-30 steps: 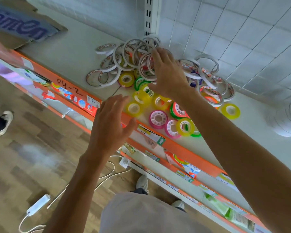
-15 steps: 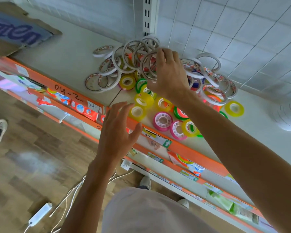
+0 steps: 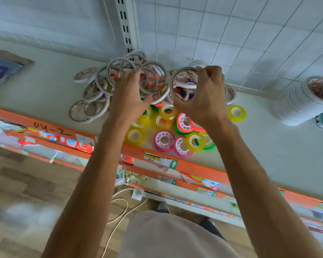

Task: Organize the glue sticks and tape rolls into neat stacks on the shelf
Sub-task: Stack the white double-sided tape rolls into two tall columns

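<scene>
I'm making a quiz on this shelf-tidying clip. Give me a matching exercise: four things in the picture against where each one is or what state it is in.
Things:
1. right hand
2. left hand
3. white tape stack
4. lone yellow roll

Places or states:
A. lying flat, apart from the colourful cluster, just right of the right wrist
B. standing far right on the shelf
C. gripping a thin white ring
D. fingers reaching into the pile of thin rings

Pairs: 1-C, 2-D, 3-B, 4-A
</scene>
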Demonstrator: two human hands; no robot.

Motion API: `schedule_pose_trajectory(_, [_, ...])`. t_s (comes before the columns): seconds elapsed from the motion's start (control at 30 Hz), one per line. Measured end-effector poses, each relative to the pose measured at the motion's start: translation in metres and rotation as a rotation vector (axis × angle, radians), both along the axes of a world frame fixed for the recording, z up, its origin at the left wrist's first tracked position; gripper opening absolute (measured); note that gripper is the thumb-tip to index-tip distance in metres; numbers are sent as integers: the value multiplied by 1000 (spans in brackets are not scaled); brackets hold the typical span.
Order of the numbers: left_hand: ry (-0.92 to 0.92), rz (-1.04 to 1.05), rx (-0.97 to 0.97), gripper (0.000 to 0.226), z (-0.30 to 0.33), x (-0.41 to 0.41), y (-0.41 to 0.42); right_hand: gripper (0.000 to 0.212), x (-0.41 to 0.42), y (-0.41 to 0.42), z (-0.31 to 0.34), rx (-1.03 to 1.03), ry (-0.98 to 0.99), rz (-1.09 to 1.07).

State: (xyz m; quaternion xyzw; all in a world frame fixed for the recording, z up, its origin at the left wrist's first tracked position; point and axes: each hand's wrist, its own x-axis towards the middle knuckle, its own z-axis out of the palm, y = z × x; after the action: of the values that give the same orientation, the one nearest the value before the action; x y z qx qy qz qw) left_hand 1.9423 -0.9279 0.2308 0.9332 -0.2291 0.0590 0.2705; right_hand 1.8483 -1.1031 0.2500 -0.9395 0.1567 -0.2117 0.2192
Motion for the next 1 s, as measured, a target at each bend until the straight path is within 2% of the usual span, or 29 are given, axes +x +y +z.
schedule_pose_trajectory(0.13, [34,-75,137,100,-3,28,-28,80,-23,-7,-13,121,5,-107])
schedule_pose_trajectory(0.23, [59,-109,149,108,-8,39,-35,82,-31,-6,-21,143,8,-97])
schedule_pose_trajectory(0.37, [45,-137,177,102,-13,44,-39,78,-34,-8,-26,124,1,-115])
schedule_pose_trajectory(0.57, [57,-125,227,101,-7,54,-39,85,-52,-18,-24,159,36,-107])
schedule_pose_trajectory(0.67, [33,-67,258,99,1,54,-39,83,-64,-26,-23,190,32,-109])
schedule_pose_trajectory(0.8, [-3,20,145,96,15,25,-38,73,-82,-50,-14,200,6,-99])
schedule_pose_trajectory(0.9, [43,-76,1,88,21,-32,-52,71,-95,-78,3,196,-60,-127])
schedule_pose_trajectory(1.0, [96,-145,-113,92,13,-84,-83,79,-109,-104,13,195,-92,-173])
